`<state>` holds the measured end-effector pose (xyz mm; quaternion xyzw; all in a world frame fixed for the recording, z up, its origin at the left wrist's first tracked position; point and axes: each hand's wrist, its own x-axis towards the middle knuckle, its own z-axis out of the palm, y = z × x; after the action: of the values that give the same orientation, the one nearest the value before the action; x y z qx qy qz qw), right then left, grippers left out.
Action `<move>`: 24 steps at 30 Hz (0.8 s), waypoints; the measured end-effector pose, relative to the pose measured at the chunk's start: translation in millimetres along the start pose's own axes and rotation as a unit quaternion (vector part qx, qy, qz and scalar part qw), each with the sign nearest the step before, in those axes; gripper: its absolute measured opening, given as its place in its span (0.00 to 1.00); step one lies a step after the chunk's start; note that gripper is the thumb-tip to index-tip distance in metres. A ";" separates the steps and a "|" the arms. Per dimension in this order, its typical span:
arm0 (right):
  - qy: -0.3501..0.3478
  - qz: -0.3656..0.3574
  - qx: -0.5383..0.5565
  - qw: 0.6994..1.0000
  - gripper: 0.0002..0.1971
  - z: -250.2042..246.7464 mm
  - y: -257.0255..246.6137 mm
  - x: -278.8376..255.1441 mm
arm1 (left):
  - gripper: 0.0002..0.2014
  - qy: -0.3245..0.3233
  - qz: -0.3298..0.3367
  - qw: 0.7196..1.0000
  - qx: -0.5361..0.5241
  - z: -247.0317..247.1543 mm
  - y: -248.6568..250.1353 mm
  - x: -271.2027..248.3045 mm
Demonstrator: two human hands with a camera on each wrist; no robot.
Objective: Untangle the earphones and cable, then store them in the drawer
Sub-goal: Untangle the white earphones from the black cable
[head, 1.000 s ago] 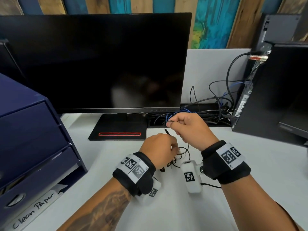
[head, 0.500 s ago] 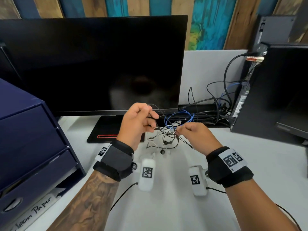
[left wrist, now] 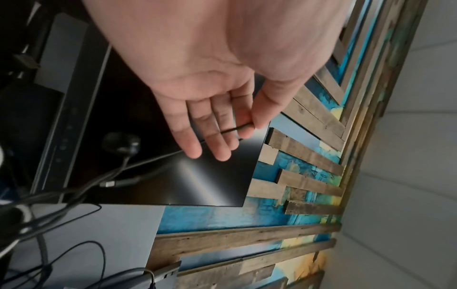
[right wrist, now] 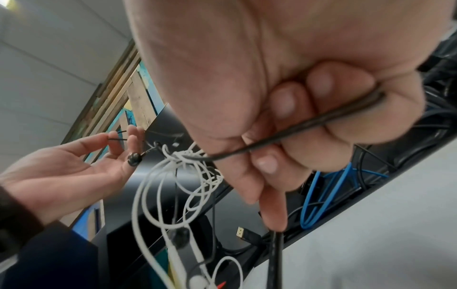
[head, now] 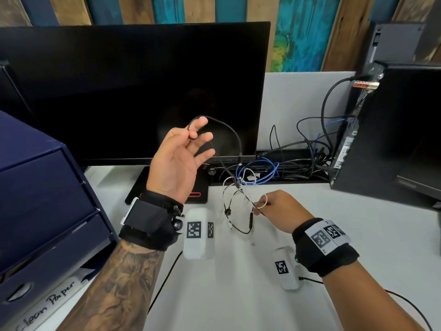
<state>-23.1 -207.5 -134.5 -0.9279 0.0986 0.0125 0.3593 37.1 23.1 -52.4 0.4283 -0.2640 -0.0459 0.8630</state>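
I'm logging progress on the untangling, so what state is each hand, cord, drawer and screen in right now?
left hand: raised, pinching a black strand.
right hand: low, grip closed on black cord.
black earphones: still knotted with white cable.
white cable: looped, tangled, hanging.
drawers: closed.
monitor: dark.

An office desk — monitor (head: 133, 91), computer tower (head: 393, 130), paper drawers (head: 43, 199)

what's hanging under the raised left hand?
A thin black cord pinched in the left hand arcs down to a knot of white and black wires above the desk. The right hand pinches its lower end. Which strands cross inside the knot is hidden.
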 end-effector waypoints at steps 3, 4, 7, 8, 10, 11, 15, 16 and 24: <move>0.002 -0.012 -0.005 1.000 0.15 1.2 0.4 2.2 | 0.11 0.034 0.010 0.997 0.064 -0.7 2.9 2.9; 0.004 -0.017 -0.006 1.000 0.15 1.6 0.6 2.7 | 0.12 0.052 0.010 0.993 0.101 -1.0 2.0 3.4; 0.012 -0.026 0.001 1.000 0.18 1.3 0.0 0.2 | 0.11 0.098 -0.004 0.975 0.202 -1.4 -4.9 2.2; 0.022 -0.029 0.008 0.999 0.17 0.6 -0.9 -0.9 | 0.10 0.109 -0.013 0.968 0.225 -2.1 -8.1 1.3; 0.047 -0.037 0.024 0.998 0.14 -2.2 -2.1 -2.1 | 0.09 0.124 -0.033 0.954 0.272 -5.1 -14.0 -0.8; 0.059 -0.040 0.033 0.997 0.13 -4.3 -3.5 -2.8 | 0.08 0.127 -0.041 0.947 0.294 -7.8 -16.5 -1.2; 0.103 -0.064 0.108 0.987 0.12 -12.2 -9.5 -4.3 | 0.10 0.104 -0.064 0.909 0.398 -19.8 -26.9 -2.3; 0.114 -0.070 0.136 0.982 0.10 -14.1 -12.0 -5.0 | 0.11 0.097 -0.072 0.897 0.426 -22.6 -30.3 -2.8; 0.170 -0.109 0.202 0.958 0.07 -27.5 -31.4 -10.6 | 0.08 0.073 -0.109 0.786 0.604 -43.5 -42.4 -6.5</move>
<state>-28.8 -201.4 -92.2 -0.8294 0.0571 -0.2044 0.5167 59.3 29.5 -108.9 0.8900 -0.1252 0.0606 0.4343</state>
